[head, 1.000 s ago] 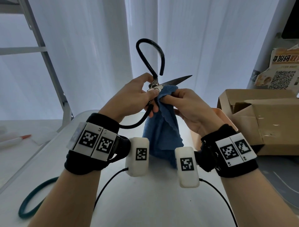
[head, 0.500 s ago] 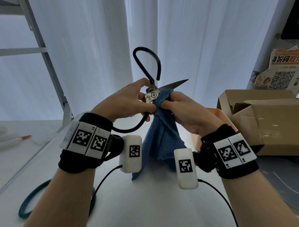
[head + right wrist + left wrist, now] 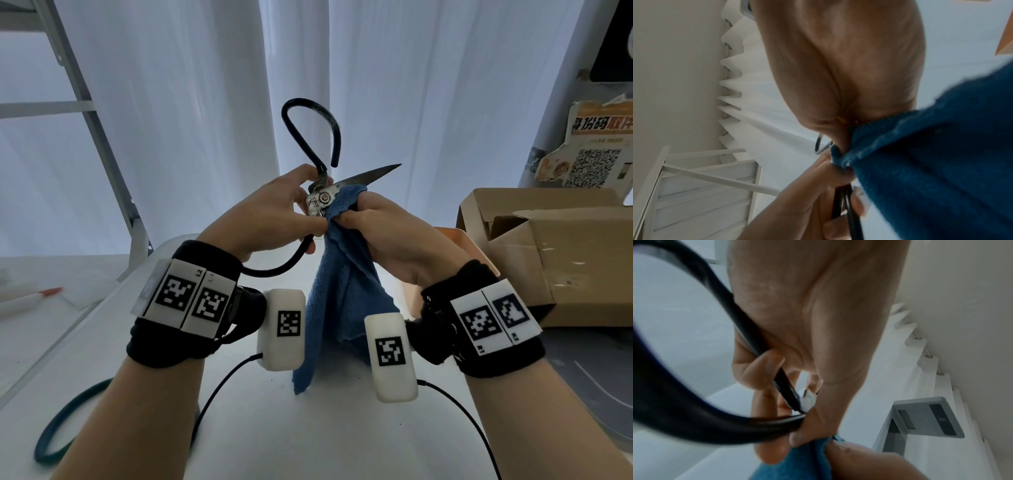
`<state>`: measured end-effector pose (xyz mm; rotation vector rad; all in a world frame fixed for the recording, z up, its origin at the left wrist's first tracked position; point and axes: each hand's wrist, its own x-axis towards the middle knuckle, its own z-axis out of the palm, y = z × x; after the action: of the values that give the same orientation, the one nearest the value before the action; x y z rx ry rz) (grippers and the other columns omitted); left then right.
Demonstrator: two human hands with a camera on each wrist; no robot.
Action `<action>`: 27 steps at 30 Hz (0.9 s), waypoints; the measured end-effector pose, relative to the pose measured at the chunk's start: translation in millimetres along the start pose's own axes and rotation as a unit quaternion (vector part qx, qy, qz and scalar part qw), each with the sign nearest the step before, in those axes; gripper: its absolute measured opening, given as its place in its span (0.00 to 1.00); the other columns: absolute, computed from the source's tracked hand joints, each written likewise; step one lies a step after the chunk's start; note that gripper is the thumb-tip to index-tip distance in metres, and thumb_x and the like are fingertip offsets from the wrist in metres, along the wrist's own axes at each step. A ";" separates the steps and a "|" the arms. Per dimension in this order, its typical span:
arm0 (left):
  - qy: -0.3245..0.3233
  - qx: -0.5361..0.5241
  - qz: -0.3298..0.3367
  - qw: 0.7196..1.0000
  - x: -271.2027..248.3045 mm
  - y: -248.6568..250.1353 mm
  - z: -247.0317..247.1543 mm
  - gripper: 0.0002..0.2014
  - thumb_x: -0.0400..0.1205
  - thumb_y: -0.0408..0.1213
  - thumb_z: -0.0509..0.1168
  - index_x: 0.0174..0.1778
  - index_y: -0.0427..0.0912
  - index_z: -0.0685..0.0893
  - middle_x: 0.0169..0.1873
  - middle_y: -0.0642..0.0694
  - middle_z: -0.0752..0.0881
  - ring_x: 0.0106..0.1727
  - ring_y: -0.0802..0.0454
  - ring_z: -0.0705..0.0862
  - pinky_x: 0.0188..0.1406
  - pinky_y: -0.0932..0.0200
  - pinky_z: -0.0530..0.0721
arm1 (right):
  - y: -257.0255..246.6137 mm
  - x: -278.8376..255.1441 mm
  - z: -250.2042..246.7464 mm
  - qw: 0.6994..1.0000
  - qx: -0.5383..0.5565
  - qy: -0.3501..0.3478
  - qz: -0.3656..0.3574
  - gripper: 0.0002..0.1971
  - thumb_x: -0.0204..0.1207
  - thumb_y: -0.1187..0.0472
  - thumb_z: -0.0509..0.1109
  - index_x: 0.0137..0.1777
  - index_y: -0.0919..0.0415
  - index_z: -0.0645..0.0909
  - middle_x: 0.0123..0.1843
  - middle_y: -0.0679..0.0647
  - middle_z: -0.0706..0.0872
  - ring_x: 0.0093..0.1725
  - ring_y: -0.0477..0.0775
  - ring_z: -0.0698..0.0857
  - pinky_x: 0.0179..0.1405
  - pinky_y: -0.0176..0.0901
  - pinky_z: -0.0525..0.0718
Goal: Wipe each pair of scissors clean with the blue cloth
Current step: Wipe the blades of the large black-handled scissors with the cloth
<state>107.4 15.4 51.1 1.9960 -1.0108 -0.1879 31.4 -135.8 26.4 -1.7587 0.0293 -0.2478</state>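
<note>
The left hand gripped the stiff, sharp, probably heavy scissors safely near their pivot, while the right hand pinched the soft blue cloth round a blade

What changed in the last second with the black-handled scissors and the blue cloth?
The black-handled steel scissors tilted: the upper handle loop swung left and the pivot turned to face the camera. The blue terry cloth hangs looser, with a corner trailing lower. Both hands sit slightly lower in the head view. Unchanged: the left hand grips the scissors near the pivot and the right hand pinches the cloth around one blade.
</note>
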 end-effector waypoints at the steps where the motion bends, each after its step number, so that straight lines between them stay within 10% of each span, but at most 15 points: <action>1: 0.004 -0.012 -0.003 1.000 1.0 -0.4 -0.2 0.26 0.79 0.29 0.70 0.69 0.56 0.75 0.54 0.45 0.86 0.35 0.50 0.92 0.27 0.76 0.76 | 1.0 1.2 1.7 1.000 0.012 0.011 -0.001 0.14 0.86 0.70 0.58 0.66 0.66 0.81 0.62 0.65 0.88 0.65 0.62 0.86 0.70 0.55 0.83; 11: 0.003 -0.058 0.011 0.998 3.6 -3.7 -3.3 0.32 0.81 0.24 0.66 0.77 0.60 0.73 0.52 0.42 0.79 0.30 0.62 0.82 0.30 0.69 0.80 | 2.5 4.6 24.2 0.986 0.155 0.065 -0.005 0.14 0.87 0.71 0.58 0.67 0.69 0.79 0.61 0.70 0.87 0.48 0.61 0.84 0.48 0.48 0.83; 27: 0.004 -0.085 -0.009 0.996 -0.4 4.6 -5.7 0.28 0.83 0.22 0.62 0.75 0.54 0.77 0.46 0.45 0.79 0.29 0.57 0.85 0.31 0.63 0.80 | 3.8 0.3 5.1 0.992 0.102 0.059 -0.055 0.10 0.78 0.73 0.72 0.58 0.73 0.86 0.48 0.64 0.93 0.45 0.59 0.93 0.47 0.43 0.90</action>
<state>107.1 17.9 58.0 1.8506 -0.9394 -0.2678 33.2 -131.7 21.9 -1.5432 -0.0075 -0.4212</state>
